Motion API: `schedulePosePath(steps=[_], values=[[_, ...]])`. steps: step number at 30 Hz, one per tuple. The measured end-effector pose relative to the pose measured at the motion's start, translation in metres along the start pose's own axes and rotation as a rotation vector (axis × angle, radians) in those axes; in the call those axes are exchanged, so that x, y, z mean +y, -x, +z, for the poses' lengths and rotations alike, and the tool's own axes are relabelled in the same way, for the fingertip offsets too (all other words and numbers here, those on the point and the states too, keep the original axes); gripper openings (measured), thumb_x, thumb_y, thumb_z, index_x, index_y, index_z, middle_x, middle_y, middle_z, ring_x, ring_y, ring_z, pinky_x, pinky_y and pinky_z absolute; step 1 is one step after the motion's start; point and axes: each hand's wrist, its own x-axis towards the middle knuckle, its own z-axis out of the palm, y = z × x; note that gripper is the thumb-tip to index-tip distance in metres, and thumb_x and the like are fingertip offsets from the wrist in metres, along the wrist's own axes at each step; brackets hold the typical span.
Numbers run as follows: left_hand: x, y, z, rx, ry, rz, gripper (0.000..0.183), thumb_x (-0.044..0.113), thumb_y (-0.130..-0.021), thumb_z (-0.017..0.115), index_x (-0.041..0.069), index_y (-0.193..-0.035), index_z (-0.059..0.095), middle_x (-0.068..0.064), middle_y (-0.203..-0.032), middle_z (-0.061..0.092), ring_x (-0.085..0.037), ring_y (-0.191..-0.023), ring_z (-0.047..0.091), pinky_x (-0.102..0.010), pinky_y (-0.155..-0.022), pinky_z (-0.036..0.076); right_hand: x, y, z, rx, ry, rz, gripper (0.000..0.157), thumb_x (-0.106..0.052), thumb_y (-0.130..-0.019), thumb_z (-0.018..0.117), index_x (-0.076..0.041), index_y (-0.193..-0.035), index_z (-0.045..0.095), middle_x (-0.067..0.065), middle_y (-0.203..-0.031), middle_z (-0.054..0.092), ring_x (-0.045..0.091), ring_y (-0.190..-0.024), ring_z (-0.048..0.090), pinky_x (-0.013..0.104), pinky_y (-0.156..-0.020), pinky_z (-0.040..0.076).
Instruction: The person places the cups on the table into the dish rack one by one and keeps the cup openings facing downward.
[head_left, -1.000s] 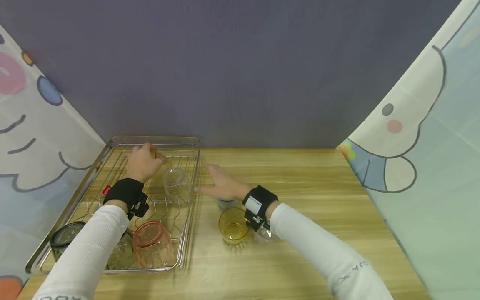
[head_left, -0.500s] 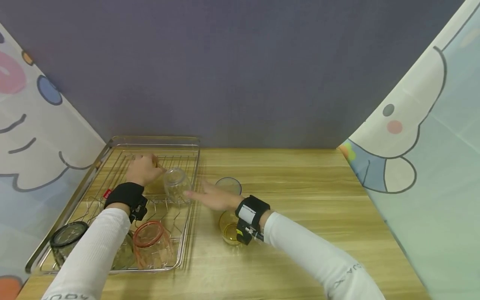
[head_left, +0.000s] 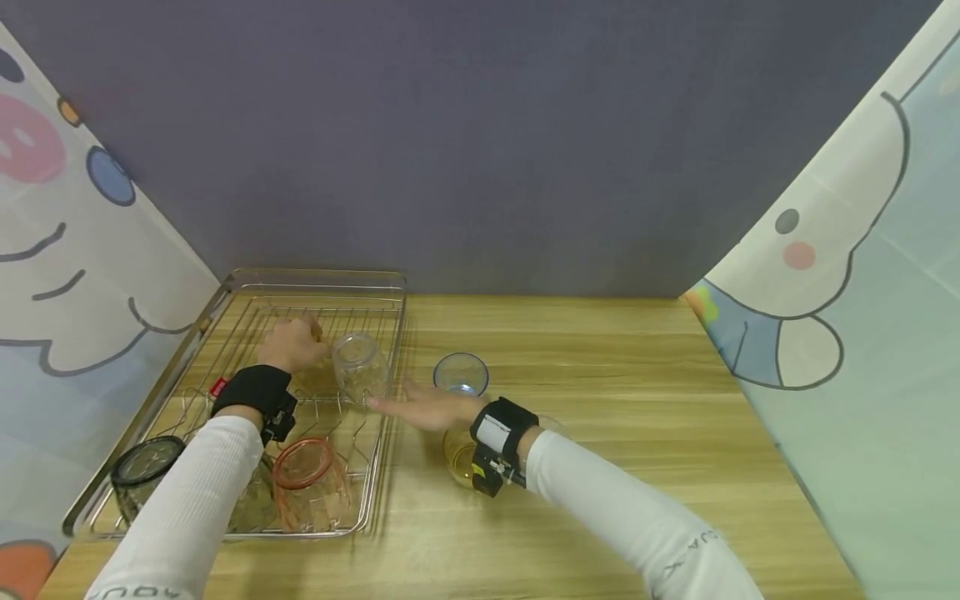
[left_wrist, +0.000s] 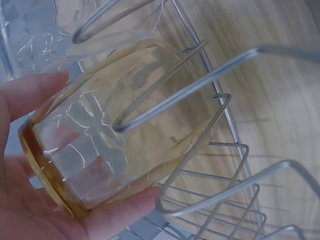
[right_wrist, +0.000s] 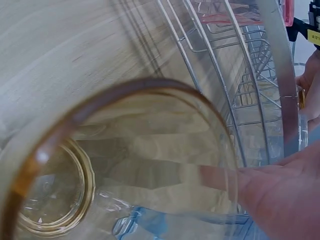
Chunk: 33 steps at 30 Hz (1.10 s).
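Observation:
Over the wire dish rack, my left hand (head_left: 288,343) grips an amber glass (left_wrist: 100,140) turned upside down, its thumb and fingers around the base. The glass's lower part sits among the rack's wire loops in the left wrist view. Just right of it stands an upturned clear glass (head_left: 362,371). My right hand (head_left: 427,407) reaches out with straight fingers at the rack's right side, holding nothing. Its fingertips are close to the clear glass; whether they touch I cannot tell. Beneath that hand stands another amber glass (right_wrist: 150,140), partly hidden, with a blue-rimmed glass (head_left: 461,372) behind it.
The dish rack (head_left: 330,289) takes up the left of the wooden table (head_left: 637,467). At its front stand upturned glasses: a dark one (head_left: 146,467), a greenish one (head_left: 255,504) and a pink one (head_left: 307,483). A clear glass (head_left: 551,425) shows partly behind the right wrist.
My right hand has moved down and left toward the rack, uncovering the blue-rimmed glass. The left hand has lowered slightly with the amber glass.

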Motion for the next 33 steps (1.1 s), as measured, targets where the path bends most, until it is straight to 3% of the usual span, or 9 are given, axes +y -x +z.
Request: schedulePosePath(steps=[6, 15, 18, 23, 28, 33], values=[[-0.002, -0.002, 0.003, -0.006, 0.002, 0.037, 0.046, 0.025, -0.092, 0.060, -0.009, -0.122, 0.053, -0.037, -0.121, 0.056, -0.056, -0.107, 0.052, -0.058, -0.079, 0.049, 0.004, 0.001, 0.002, -0.008, 0.010, 0.023, 0.098, -0.077, -0.093, 0.024, -0.007, -0.159, 0.005, 0.012, -0.167, 0.005, 0.032, -0.154, 0.012, 0.055, -0.124, 0.017], [0.004, 0.000, -0.006, -0.112, 0.016, 0.045, 0.051, 0.024, -0.095, 0.056, -0.012, -0.130, 0.048, -0.038, -0.130, 0.050, -0.057, -0.117, 0.047, -0.061, -0.091, 0.047, 0.010, 0.001, 0.001, -0.004, 0.052, 0.033, 0.098, -0.079, -0.092, 0.025, -0.011, -0.160, 0.006, 0.009, -0.167, 0.008, 0.030, -0.154, 0.014, 0.056, -0.124, 0.016], [0.004, 0.000, -0.008, -0.145, 0.044, 0.052, 0.052, 0.025, -0.099, 0.050, -0.013, -0.134, 0.045, -0.039, -0.134, 0.047, -0.057, -0.120, 0.045, -0.063, -0.094, 0.046, 0.010, 0.002, -0.001, 0.002, 0.057, 0.025, 0.097, -0.078, -0.093, 0.025, -0.010, -0.160, 0.007, 0.010, -0.167, 0.008, 0.029, -0.154, 0.012, 0.054, -0.124, 0.015], [0.003, 0.000, -0.010, -0.194, 0.075, 0.057, 0.056, 0.025, -0.105, 0.030, -0.015, -0.145, 0.034, -0.042, -0.144, 0.035, -0.060, -0.131, 0.035, -0.067, -0.104, 0.038, 0.010, 0.002, -0.001, -0.004, 0.056, 0.025, 0.097, -0.078, -0.093, 0.026, -0.010, -0.160, 0.008, 0.010, -0.167, 0.010, 0.028, -0.155, 0.012, 0.051, -0.125, 0.015], [0.003, -0.001, -0.010, -0.202, 0.084, 0.048, 0.060, 0.028, -0.108, 0.018, -0.015, -0.149, 0.024, -0.042, -0.150, 0.024, -0.060, -0.138, 0.022, -0.068, -0.112, 0.027, 0.009, 0.003, -0.003, -0.010, 0.071, 0.014, 0.094, -0.075, -0.094, 0.028, -0.011, -0.160, 0.008, 0.009, -0.167, 0.011, 0.027, -0.154, 0.013, 0.050, -0.125, 0.016], [-0.002, -0.001, -0.010, -0.179, 0.094, 0.023, 0.058, 0.028, -0.107, 0.025, -0.014, -0.147, 0.032, -0.041, -0.147, 0.032, -0.060, -0.134, 0.031, -0.068, -0.107, 0.034, 0.008, 0.004, -0.005, -0.013, 0.056, -0.007, 0.091, -0.072, -0.096, 0.030, -0.012, -0.160, 0.008, 0.009, -0.166, 0.013, 0.028, -0.154, 0.015, 0.051, -0.125, 0.017]])
